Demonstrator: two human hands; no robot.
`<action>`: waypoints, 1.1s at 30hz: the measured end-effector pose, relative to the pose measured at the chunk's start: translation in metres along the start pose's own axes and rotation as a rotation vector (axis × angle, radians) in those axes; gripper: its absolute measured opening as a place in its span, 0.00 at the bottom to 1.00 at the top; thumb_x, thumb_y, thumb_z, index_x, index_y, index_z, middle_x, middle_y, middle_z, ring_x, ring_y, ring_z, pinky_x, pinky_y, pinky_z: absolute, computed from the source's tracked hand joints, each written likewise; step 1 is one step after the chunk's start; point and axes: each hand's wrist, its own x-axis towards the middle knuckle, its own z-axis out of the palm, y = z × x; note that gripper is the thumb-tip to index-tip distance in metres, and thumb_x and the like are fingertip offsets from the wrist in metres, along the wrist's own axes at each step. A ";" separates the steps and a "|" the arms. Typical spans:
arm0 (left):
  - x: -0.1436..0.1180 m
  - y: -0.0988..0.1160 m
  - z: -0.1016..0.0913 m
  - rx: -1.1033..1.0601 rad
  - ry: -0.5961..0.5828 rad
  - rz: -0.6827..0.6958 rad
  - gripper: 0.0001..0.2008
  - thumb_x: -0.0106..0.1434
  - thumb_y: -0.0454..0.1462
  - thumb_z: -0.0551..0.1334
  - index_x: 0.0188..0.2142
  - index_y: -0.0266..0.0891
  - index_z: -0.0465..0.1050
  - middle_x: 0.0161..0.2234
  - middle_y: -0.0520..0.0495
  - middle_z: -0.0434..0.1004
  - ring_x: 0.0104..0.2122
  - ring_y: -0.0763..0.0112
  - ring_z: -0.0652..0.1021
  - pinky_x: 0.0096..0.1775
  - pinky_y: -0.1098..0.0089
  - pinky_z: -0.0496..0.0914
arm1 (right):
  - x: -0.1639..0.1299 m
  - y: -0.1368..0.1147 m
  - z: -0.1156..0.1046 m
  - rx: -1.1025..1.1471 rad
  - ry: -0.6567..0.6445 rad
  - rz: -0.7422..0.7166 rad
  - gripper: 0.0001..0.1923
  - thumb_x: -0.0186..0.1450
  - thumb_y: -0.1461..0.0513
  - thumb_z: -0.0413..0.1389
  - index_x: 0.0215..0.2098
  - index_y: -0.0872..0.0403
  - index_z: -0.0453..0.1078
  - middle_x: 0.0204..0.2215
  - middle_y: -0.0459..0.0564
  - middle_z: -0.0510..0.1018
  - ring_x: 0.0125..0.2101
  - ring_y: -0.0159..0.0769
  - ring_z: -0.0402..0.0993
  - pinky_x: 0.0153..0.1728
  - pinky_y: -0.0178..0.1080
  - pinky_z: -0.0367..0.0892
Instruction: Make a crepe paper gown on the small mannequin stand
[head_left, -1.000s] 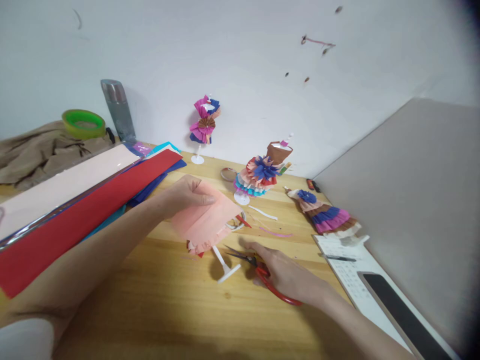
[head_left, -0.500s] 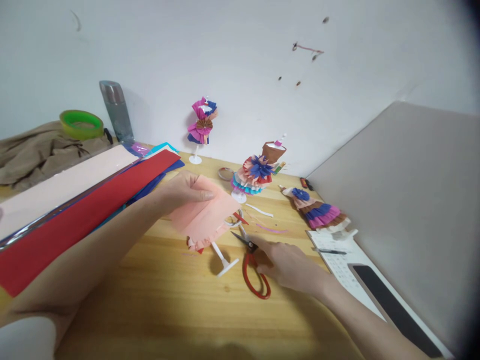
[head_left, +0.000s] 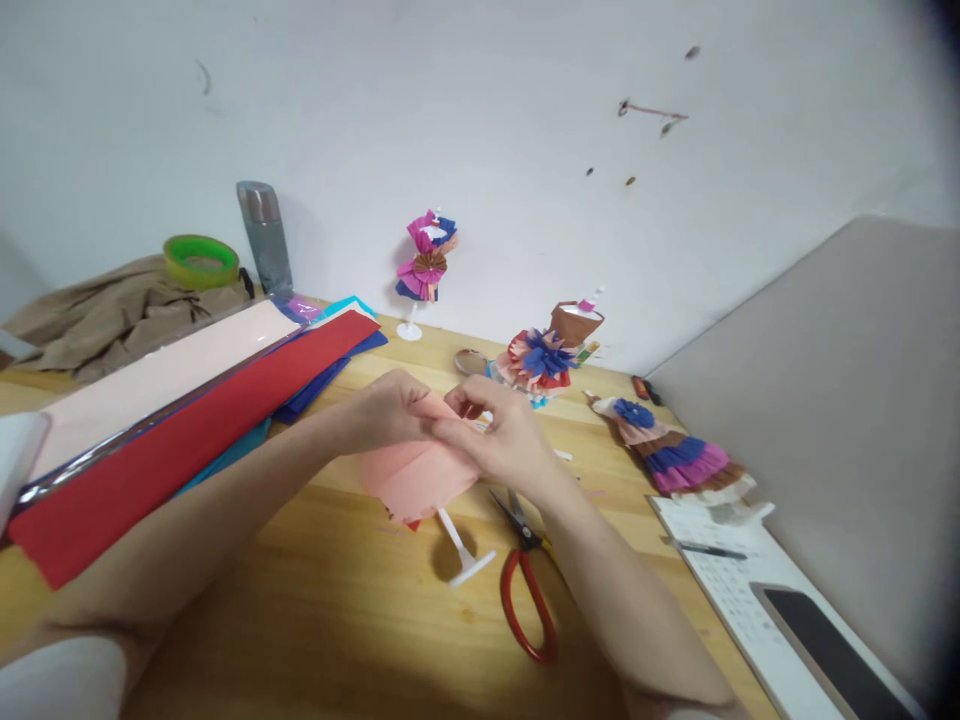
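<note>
Pink paper [head_left: 414,478] hung over the middle of the wooden table [head_left: 337,620], pinched at its top edge by both the left hand [head_left: 382,412] and the right hand [head_left: 496,435], fingers closed. Red scissors [head_left: 527,580] lay below it, untouched.

Counts, placed relative to the red-handled scissors [head_left: 525,590]: 1 pair of scissors; 2 hands, left hand [head_left: 382,412] and right hand [head_left: 499,435], just behind it, both on 1 pink paper piece [head_left: 416,478]; 1 white stand [head_left: 463,555] just left of it; 3 paper dress figures behind it: one by the wall [head_left: 426,268], one mid-table [head_left: 551,355], one lying to the right [head_left: 675,455]; 1 grey bottle [head_left: 264,235] and 1 green tape roll [head_left: 201,262] far back left; 1 pen [head_left: 705,548] and 1 phone [head_left: 832,650] to the right
</note>
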 end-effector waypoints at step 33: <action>0.010 -0.013 -0.008 -0.590 0.282 -0.186 0.21 0.51 0.50 0.69 0.25 0.31 0.76 0.21 0.45 0.77 0.19 0.72 0.74 0.23 0.73 0.66 | 0.017 0.039 0.002 0.475 0.373 0.310 0.14 0.54 0.55 0.57 0.17 0.54 0.63 0.13 0.40 0.62 0.15 0.26 0.57 0.18 0.32 0.53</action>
